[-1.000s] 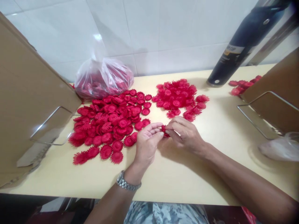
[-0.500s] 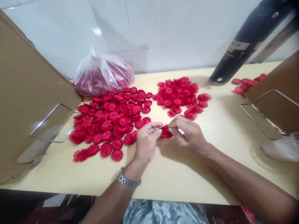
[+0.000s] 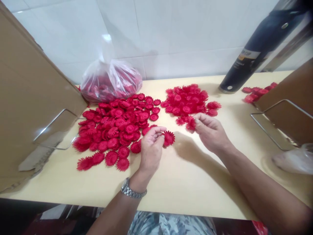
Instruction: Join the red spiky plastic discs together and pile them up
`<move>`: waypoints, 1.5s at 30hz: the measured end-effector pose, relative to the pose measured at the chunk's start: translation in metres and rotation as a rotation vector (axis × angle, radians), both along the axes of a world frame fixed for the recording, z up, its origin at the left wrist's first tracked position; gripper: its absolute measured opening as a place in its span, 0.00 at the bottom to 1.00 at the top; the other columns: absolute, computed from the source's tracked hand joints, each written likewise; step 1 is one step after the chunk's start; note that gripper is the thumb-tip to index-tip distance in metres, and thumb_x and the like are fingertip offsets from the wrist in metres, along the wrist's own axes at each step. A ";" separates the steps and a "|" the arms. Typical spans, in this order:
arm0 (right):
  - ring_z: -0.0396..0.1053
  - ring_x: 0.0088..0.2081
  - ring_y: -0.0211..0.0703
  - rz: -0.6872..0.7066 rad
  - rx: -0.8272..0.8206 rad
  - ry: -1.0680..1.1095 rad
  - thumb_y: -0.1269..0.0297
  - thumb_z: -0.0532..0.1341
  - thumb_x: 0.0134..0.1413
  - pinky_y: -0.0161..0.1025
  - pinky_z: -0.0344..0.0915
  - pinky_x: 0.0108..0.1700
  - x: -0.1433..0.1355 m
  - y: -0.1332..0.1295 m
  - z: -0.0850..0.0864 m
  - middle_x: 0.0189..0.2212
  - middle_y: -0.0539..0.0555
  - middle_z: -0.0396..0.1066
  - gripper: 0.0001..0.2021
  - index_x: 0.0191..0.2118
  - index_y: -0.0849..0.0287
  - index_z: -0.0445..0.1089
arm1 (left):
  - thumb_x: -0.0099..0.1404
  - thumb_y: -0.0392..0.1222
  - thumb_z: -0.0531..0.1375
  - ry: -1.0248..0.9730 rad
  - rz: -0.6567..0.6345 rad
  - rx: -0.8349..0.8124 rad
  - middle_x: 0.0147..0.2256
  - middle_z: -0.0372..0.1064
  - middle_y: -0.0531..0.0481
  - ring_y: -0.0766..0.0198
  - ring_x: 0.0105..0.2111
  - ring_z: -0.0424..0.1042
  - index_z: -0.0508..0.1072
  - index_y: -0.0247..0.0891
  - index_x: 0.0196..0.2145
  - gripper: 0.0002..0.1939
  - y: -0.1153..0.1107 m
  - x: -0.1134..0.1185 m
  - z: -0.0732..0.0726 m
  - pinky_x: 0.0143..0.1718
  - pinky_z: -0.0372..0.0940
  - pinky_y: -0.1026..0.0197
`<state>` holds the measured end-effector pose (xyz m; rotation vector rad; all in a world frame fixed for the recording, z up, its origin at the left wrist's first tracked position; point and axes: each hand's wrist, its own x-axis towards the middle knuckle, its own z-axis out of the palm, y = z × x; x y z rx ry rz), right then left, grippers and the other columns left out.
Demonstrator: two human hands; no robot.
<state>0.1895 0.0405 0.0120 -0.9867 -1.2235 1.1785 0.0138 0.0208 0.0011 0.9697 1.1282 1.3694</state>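
Observation:
Between the thumb and fingers of my left hand (image 3: 152, 148) is a red flower piece (image 3: 169, 138), its toothed round face turned up. My right hand (image 3: 211, 132) is closed at the front edge of the right pile, its thumb and fingertips pinching a lighter red flower piece (image 3: 190, 123). A large heap of dark red flower pieces (image 3: 113, 130) lies left of my left hand. The smaller pile of brighter red flower pieces (image 3: 186, 99) sits behind my right hand. The two hands are apart.
A tied plastic bag of red pieces (image 3: 111, 81) stands by the wall. Cardboard (image 3: 31, 91) with a wire handle borders the left. At the right are a dark bottle (image 3: 251, 55), more red pieces (image 3: 254, 93), brown cardboard (image 3: 290, 104) and a clear plastic bag (image 3: 293, 160).
My right hand has moved away from my left, up and to the right, to the brighter pile, and now pinches a piece there. The flower piece stays in my left hand.

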 end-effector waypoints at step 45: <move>0.62 0.24 0.35 0.054 0.564 -0.711 0.75 0.56 0.52 0.32 0.59 0.25 -0.018 -0.016 -0.001 0.21 0.50 0.65 0.07 0.25 0.60 0.64 | 0.56 0.35 0.59 0.019 -0.196 0.036 0.23 0.66 0.56 0.72 0.19 0.66 0.70 0.35 0.36 0.08 -0.011 0.004 0.009 0.23 0.64 0.69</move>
